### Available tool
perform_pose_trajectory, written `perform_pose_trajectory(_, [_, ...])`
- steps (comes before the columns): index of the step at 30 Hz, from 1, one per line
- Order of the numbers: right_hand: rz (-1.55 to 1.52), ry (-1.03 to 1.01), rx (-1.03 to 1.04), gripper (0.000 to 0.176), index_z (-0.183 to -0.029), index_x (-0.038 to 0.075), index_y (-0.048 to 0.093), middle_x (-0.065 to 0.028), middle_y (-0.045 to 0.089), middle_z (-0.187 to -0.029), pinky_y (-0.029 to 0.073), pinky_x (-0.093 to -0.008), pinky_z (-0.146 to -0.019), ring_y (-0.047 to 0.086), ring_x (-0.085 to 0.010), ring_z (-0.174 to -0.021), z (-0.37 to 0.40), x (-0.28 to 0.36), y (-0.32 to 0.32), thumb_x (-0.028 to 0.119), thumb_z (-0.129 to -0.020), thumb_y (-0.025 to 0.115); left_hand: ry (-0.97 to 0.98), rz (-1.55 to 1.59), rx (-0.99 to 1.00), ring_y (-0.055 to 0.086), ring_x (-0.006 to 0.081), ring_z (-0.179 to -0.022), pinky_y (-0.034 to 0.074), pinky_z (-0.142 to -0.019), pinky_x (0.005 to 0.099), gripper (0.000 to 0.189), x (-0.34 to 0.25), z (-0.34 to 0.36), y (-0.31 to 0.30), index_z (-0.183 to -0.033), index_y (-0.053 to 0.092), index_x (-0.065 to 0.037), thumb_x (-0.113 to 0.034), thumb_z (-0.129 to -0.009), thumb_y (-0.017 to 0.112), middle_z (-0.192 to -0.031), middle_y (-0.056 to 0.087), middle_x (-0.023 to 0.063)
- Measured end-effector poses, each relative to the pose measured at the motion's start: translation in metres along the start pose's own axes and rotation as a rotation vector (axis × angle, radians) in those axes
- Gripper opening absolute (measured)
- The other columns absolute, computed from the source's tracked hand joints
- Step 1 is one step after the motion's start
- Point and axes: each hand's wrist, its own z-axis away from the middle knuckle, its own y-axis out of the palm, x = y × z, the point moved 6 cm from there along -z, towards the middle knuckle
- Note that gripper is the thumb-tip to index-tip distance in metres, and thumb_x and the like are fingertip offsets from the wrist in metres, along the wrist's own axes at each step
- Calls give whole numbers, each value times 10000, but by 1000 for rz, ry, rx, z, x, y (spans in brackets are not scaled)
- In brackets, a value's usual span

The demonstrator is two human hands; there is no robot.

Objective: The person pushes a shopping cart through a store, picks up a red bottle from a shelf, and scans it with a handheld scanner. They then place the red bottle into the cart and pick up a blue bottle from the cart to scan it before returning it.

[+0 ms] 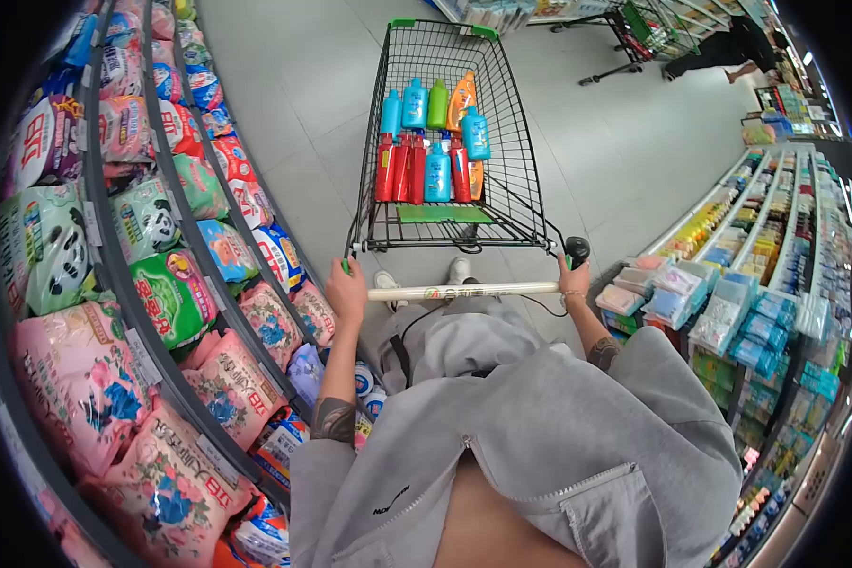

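A black wire shopping cart (521, 142) with green trim stands straight in front of me. My left hand (346, 287) is closed around the left end of its frame, where the pale handle bar (464, 292) meets it. At the right end of the bar, my right hand (574, 276) grips the frame beside a round black knob-like part (576, 248). Inside the basket stand several bottles: red bottles (385, 170), blue bottles (437, 175), a green bottle (437, 106) and orange bottles (461, 99). The lower parts of the rear bottles are hidden by those nearer me.
Curved shelves of bagged goods, such as a pink floral bag (83, 379) and a green bag (173, 298), run close along my left. On the right, a tiered shelf (729, 204) holds packets. Farther off are another cart (646, 33) and a person in dark clothes (724, 52) on the grey tiled floor (293, 85).
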Motion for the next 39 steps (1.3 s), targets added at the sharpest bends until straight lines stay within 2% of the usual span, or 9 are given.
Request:
perform_pose_trajectory(2, [36,29,16,790,-1204,-62,451,-293,580,-1090,433,-434,-890,558,-411,-1041,-18,11,8,533,-735,673,0,-9,11,573,453,-672,427,-596,535,289,-15,-27,10,-838,519,-25,-306,-896,479,-681,592,245])
perform_pose_trajectory(7, [-19,170,75,855,-1213,-94,434,-312,568,-1104,418,-433,-916,541,-416,-1076,36,-9,15,582,-732,642,135,-87,48,581,444,-636,438,-575,528,259,-17,-56,4,-852,528,-40,-290,-897,481,-639,595,226])
perform_pose_trajectory(9, [98,146,-52,697,-1109,-69,489,-261,607,-1002,450,-427,-834,593,-385,-954,19,2,17,506,-757,666,118,-83,50,586,439,-632,444,-577,525,262,-30,-78,14,-859,532,-38,-294,-894,484,-636,599,221])
perform_pose_trajectory(13, [-100,258,-39,726,-1162,-88,477,-284,593,-1049,425,-423,-881,567,-407,-1009,46,-9,17,492,-762,653,194,-153,114,596,431,-642,456,-585,517,271,-48,-96,19,-855,537,-37,-299,-893,480,-649,606,220])
perform_pose_trajectory(22, [-168,337,-190,521,-1090,-4,509,-228,637,-914,460,-445,-772,607,-403,-873,26,-26,4,370,-769,676,336,-194,164,591,446,-669,456,-600,517,298,-119,-124,65,-846,561,-22,-307,-886,482,-684,604,251])
perform_pose_trajectory(33, [-207,421,-164,519,-1079,-6,523,-236,633,-917,462,-438,-771,603,-410,-879,-86,-62,-12,372,-758,676,342,-297,229,580,464,-703,437,-642,533,328,-209,-125,142,-864,571,-7,-320,-882,475,-697,594,276])
perform_pose_trajectory(35, [-235,321,-220,527,-1098,-11,516,-234,635,-894,466,-443,-754,606,-414,-858,-110,-85,-9,362,-760,674,351,-266,211,570,470,-697,432,-638,531,325,-225,-118,159,-854,574,1,-311,-878,483,-704,596,272])
perform_pose_trajectory(37, [-305,305,-197,528,-1109,-16,510,-233,635,-871,467,-449,-738,605,-419,-835,-142,-92,10,350,-764,672,353,-220,207,581,441,-650,440,-612,501,321,-210,-128,198,-851,576,6,-301,-885,489,-695,601,251])
perform_pose_trajectory(39, [-238,329,-109,611,-1140,-73,476,-246,621,-942,468,-453,-761,601,-403,-885,-160,-100,-3,377,-766,651,232,-119,299,620,354,-596,466,-590,442,326,-230,-113,211,-850,577,7,-303,-898,490,-687,621,206])
